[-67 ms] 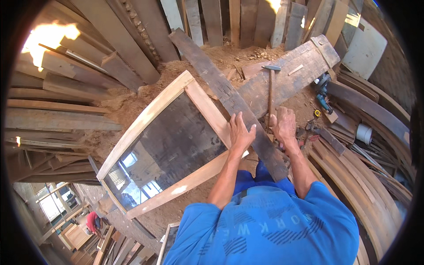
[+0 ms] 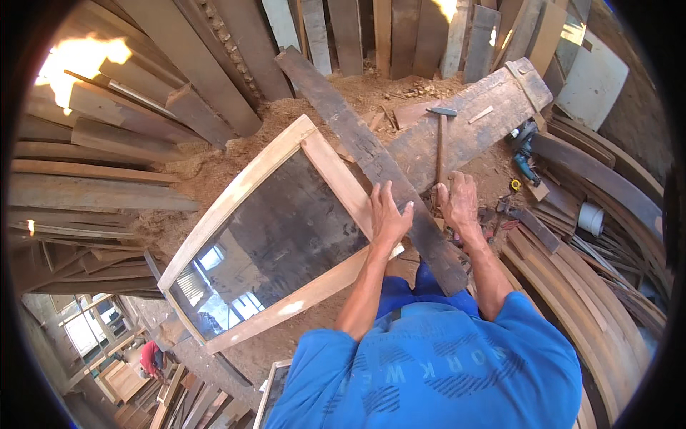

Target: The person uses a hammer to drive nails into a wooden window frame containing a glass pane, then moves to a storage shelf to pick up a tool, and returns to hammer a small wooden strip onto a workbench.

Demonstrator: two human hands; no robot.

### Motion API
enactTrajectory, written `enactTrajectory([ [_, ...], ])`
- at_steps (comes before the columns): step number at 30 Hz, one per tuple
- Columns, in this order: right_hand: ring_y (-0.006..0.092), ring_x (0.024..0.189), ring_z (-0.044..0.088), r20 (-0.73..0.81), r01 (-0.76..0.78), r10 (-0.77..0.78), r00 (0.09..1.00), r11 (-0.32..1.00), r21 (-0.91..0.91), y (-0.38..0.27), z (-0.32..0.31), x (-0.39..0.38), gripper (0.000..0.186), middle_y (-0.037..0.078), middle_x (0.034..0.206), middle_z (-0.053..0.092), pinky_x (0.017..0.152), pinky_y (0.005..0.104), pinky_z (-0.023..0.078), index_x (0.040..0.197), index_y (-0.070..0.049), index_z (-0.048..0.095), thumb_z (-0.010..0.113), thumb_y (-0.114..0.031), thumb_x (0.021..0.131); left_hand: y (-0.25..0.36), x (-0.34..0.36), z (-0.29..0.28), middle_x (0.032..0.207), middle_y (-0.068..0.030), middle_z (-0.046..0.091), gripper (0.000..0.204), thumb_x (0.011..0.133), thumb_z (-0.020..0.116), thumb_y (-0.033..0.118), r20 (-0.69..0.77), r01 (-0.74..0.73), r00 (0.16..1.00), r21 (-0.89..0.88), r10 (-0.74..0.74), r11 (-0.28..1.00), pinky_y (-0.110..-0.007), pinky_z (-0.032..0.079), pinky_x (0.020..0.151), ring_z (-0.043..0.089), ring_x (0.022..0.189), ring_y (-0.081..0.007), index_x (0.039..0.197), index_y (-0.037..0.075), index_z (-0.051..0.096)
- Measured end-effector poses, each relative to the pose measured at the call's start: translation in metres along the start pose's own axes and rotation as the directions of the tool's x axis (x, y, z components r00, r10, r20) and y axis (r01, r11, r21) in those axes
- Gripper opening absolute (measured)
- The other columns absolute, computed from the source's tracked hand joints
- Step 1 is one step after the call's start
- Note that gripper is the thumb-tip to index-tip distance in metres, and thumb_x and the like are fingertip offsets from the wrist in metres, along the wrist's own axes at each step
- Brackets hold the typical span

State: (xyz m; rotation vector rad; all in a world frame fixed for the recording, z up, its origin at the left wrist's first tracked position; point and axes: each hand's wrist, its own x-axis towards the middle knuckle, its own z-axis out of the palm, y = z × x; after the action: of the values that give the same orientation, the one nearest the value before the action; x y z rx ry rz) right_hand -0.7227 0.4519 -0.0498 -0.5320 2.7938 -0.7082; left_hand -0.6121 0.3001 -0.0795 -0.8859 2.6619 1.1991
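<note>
A pale wooden window frame [image 2: 336, 179] with a curved side surrounds a dark, reflective glass pane [image 2: 286, 207] in front of me. My left hand [image 2: 389, 218] lies against the frame's right edge, beside a long dark plank [image 2: 343, 125]. Its fingers are stretched out with the thumb apart. To the right of that plank, my right hand [image 2: 459, 206] is closed round the lower end of the wooden handle of a hammer [image 2: 441, 139]. The hammer's metal head points away from me, over a wide worn board [image 2: 493, 104].
A teal power tool [image 2: 524, 157] lies at the right, close to a yellow tape measure [image 2: 515, 185] and a white roll [image 2: 591, 217]. Stacked curved timbers [image 2: 572, 286] flank my right side. Planks [image 2: 236, 64] lean at the back. Another person [image 2: 151, 357] bends at the far lower left.
</note>
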Motion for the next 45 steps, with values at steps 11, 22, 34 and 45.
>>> enactTrajectory([
  [11, 0.0490, 0.113, 0.054, 0.287, -0.147, 0.109, 0.952, 0.982, 0.115, -0.032, 0.060, -0.033, 0.063, 0.032, 0.124, 0.052, 0.098, 0.0522, 0.046, 0.139, 0.000, 0.041, 0.068, -0.027, 0.089, -0.078, 0.043, -0.077, 0.142, -0.0280, 0.041, 0.073, 0.082, 0.073, 0.027, -0.284, 0.073, 0.959, 0.235, -0.003, 0.969, -0.055, 0.028, 0.112, 0.037, 0.132, -0.0452, 0.139, -0.001, 0.039],
  [22, 0.0516, 0.096, 0.064, 0.428, -0.250, 0.208, 0.879, 0.967, 0.043, 0.008, 0.063, -0.054, 0.064, 0.034, 0.093, 0.066, 0.083, 0.0575, 0.049, 0.102, 0.004, 0.056, 0.059, -0.059, 0.091, -0.149, 0.108, -0.178, 0.147, -0.0285, 0.038, 0.073, 0.084, 0.070, 0.036, -0.354, 0.158, 0.935, 0.365, -0.020, 0.917, -0.056, 0.028, 0.114, 0.035, 0.136, -0.0467, 0.143, 0.003, 0.043],
  [34, 0.0459, 0.097, 0.064, 0.330, -0.271, 0.278, 0.902, 0.960, -0.068, -0.014, 0.052, -0.056, 0.059, 0.028, 0.096, 0.068, 0.084, 0.0555, 0.048, 0.104, 0.000, 0.059, 0.060, -0.057, 0.091, -0.202, 0.205, -0.223, 0.130, -0.0272, 0.060, 0.065, 0.091, 0.055, 0.049, 0.044, 0.048, 0.996, 0.525, -0.083, 0.850, -0.051, 0.040, 0.106, 0.056, 0.124, -0.0422, 0.137, 0.003, 0.053],
  [45, 0.0456, 0.102, 0.062, 0.289, -0.315, 0.306, 0.907, 0.949, -0.017, -0.017, 0.058, -0.059, 0.062, 0.028, 0.103, 0.066, 0.086, 0.0536, 0.046, 0.100, 0.001, 0.059, 0.058, -0.060, 0.091, -0.195, 0.232, -0.245, 0.134, -0.0262, 0.059, 0.064, 0.100, 0.033, 0.054, 0.130, 0.115, 0.972, 0.461, -0.194, 0.880, -0.049, 0.038, 0.109, 0.053, 0.128, -0.0431, 0.131, 0.004, 0.058],
])
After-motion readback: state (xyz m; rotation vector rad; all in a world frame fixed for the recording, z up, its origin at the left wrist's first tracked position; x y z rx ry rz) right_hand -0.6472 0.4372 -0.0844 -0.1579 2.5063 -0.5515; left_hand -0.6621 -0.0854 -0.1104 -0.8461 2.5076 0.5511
